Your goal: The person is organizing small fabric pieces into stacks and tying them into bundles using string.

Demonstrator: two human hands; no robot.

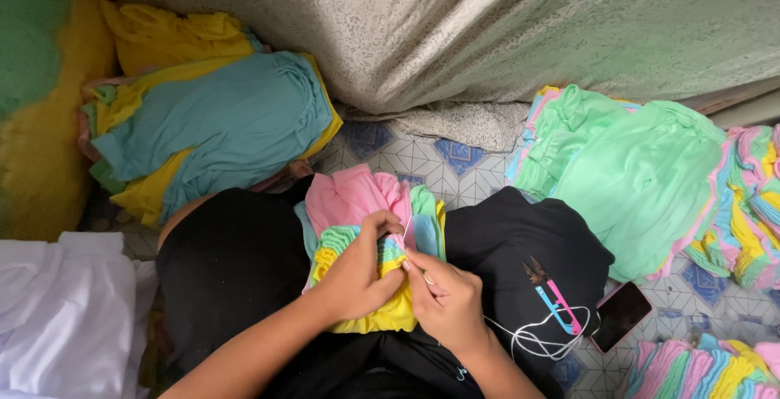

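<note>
A small stack of folded pastel garments [357,204], pink on top with green, blue and yellow layers, rests on my lap between my black-clad legs. My left hand [357,273] grips the stack's edge, fingers curled over the layers. My right hand [447,301] pinches at the same edge, thumb and forefinger closed on what looks like a thin white thread or needle, too small to tell which. A pair of pink and blue thread snips [556,297] lies on my right thigh, apart from both hands.
A teal and yellow garment pile [219,123] sits at left, a mint green pile [634,163] at right, striped pastel stacks [747,204] beyond. A dark phone [621,315] with white earphone cable [536,340] lies on the tiled floor. A grey curtain [455,33] hangs ahead; white cloth [57,318] at lower left.
</note>
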